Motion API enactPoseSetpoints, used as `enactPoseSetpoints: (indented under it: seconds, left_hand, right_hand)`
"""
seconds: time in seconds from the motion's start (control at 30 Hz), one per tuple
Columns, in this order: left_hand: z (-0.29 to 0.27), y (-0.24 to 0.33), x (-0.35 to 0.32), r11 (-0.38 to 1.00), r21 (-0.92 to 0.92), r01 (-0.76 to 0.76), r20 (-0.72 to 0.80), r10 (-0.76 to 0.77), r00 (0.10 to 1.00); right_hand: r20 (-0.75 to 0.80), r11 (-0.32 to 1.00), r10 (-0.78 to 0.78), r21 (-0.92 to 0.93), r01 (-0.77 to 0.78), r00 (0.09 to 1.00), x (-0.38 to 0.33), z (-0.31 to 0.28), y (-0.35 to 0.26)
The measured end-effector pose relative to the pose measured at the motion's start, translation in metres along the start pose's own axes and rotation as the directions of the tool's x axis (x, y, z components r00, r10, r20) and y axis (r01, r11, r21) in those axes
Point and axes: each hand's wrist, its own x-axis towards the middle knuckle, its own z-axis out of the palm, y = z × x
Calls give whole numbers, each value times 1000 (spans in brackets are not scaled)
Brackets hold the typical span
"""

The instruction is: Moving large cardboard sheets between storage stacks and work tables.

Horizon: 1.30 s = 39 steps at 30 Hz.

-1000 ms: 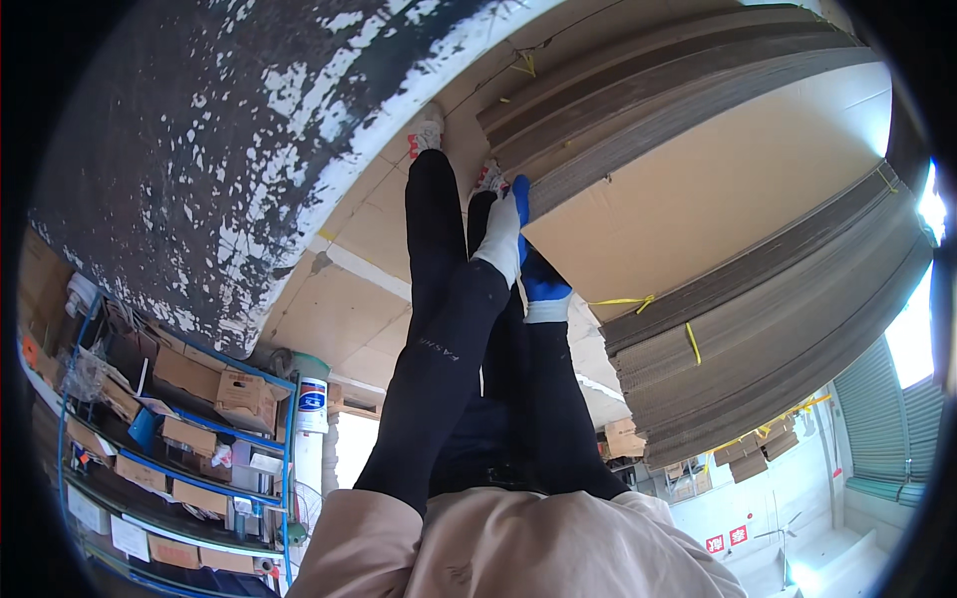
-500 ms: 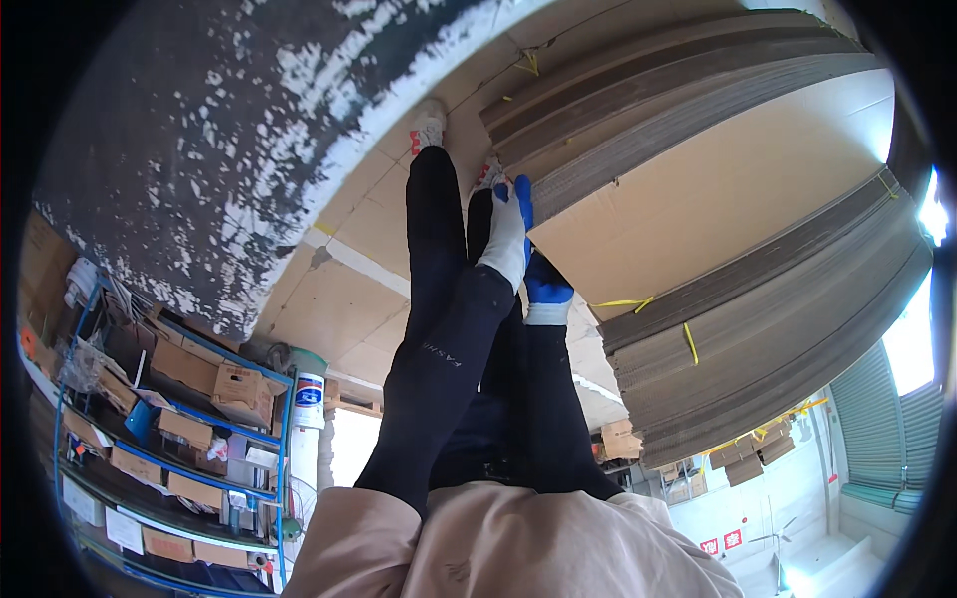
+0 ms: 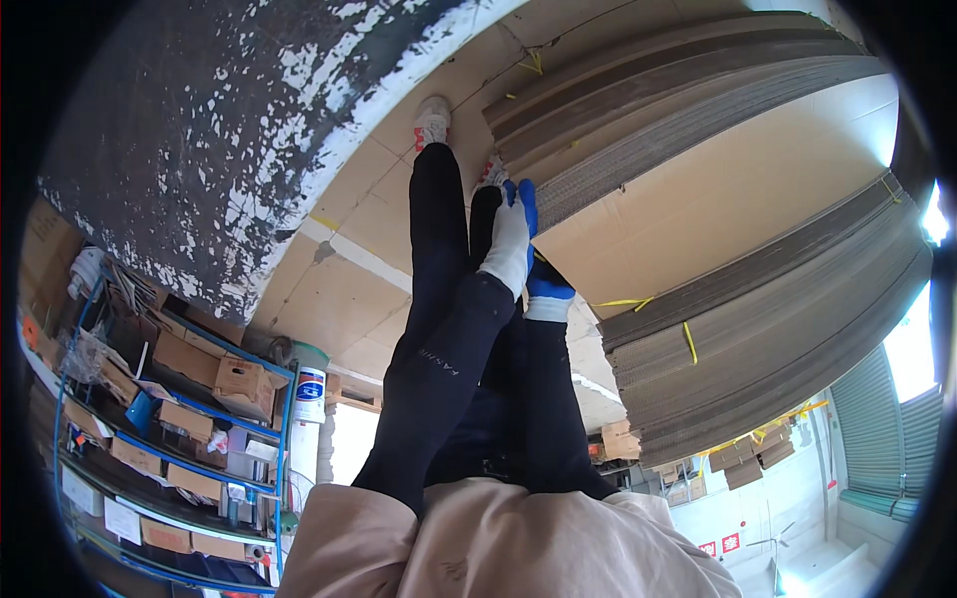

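L hand [image 3: 510,239], white glove w/ blue fingertips, is at the left corner of the cardboard stack [image 3: 718,184], fingers pointing away fr. body; can't tell if it's gripping or just resting, contact w/ the edge unclear too. R hand [image 3: 550,285], blue glove w/ white cuff, sits a bit nearer the body, just beside stack's near-left edge, fingers mostly hidden, so can't tell its grip either. Stack lies right of L hand & up-right of R hand, broad tan top sheet facing up, layered edges showing on far-left side. Another cardboard pile [image 3: 768,344] nearer body on the right, w/ yellow strap [image 3: 691,344]. Dark flaking surface [image 3: 199,149] upper left, tan tiled floor [image 3: 299,299] btwn, blue rack [image 3: 283,453] w/ boxes lower left
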Motion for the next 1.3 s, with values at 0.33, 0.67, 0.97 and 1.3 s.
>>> enactPoseSetpoints:
  seconds: [0.33,0.67,0.97,1.3]
  left_hand:
    - [5,10,-46,988,-86,-129,7,130,991]
    - [12,23,-48,995,-45,-85,-19,84,996]
    - [-25,29,-26,938,323,-125,115,92,989]
    - [-30,20,51,-238,883,-404,469,441,765]
  right_hand:
    - [-20,961,-49,-274,42,999,-2,4,-2]
    - [419,-282,-250,-894,348,873,-11,-4,-7]
    - [582,-812,-82,-510,285,809,-15,-20,-10]
    - [522,-621,-206,-723,302,828,-38,13,5]
